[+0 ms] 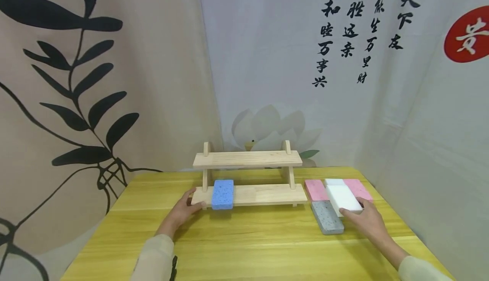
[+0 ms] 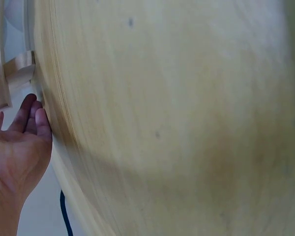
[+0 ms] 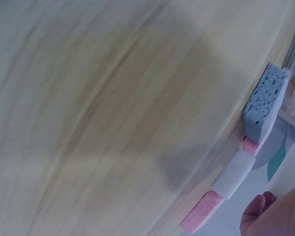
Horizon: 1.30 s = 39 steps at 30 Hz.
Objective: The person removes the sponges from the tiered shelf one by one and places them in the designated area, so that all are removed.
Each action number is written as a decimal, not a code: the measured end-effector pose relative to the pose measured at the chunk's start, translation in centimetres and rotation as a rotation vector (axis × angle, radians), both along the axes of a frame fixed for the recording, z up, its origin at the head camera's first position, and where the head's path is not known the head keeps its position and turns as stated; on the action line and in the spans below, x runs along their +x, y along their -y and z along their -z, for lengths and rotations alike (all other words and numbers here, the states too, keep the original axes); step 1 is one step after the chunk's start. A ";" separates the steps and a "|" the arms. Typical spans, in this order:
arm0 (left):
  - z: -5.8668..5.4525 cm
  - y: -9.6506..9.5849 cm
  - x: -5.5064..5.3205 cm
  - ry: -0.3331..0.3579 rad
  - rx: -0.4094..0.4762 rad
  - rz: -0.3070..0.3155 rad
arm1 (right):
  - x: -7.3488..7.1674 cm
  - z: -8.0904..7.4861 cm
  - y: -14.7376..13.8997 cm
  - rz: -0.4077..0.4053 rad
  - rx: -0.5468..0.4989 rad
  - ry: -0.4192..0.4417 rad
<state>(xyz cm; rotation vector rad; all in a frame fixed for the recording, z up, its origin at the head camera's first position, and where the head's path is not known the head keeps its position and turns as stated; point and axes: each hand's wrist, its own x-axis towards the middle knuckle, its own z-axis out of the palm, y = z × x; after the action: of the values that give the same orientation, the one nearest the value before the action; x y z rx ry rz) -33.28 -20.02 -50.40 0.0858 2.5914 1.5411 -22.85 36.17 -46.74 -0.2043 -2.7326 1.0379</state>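
A two-tier wooden rack (image 1: 267, 194) stands at the table's back, with a blue sponge (image 1: 223, 195) on the left part of its lower board. My left hand (image 1: 182, 213) grips the left end of that board, thumb at the front edge. In the left wrist view, the left hand (image 2: 22, 152) appears beside the rack's wood (image 2: 20, 68). My right hand (image 1: 368, 219) holds a white sponge (image 1: 343, 198) by its near right end, raised over other sponges. In the right wrist view, the right hand (image 3: 275, 216) partly shows, below the held white sponge (image 3: 291, 169).
Right of the rack lie a pink sponge (image 1: 315, 190), a grey sponge (image 1: 327, 218), another white sponge (image 1: 334, 181) and a second pink sponge (image 1: 359, 187). The yellow wooden table (image 1: 244, 243) meets printed curtains (image 1: 172, 81) at the back and right.
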 end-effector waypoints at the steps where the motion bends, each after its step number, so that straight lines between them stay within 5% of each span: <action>1: 0.0 0.0 0.0 0.004 -0.002 -0.004 | 0.0 0.1 -0.2 0.005 -0.003 0.006; 39: -0.2 0.1 0.1 0.004 -0.001 0.014 | 0.9 2.9 -2.7 -0.005 0.080 0.074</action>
<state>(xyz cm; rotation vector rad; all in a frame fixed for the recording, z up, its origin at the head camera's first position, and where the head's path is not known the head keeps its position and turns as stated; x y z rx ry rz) -33.20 -20.16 -50.21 0.1006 2.5830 1.5330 -21.93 38.85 -49.62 -0.2269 -2.8355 0.9379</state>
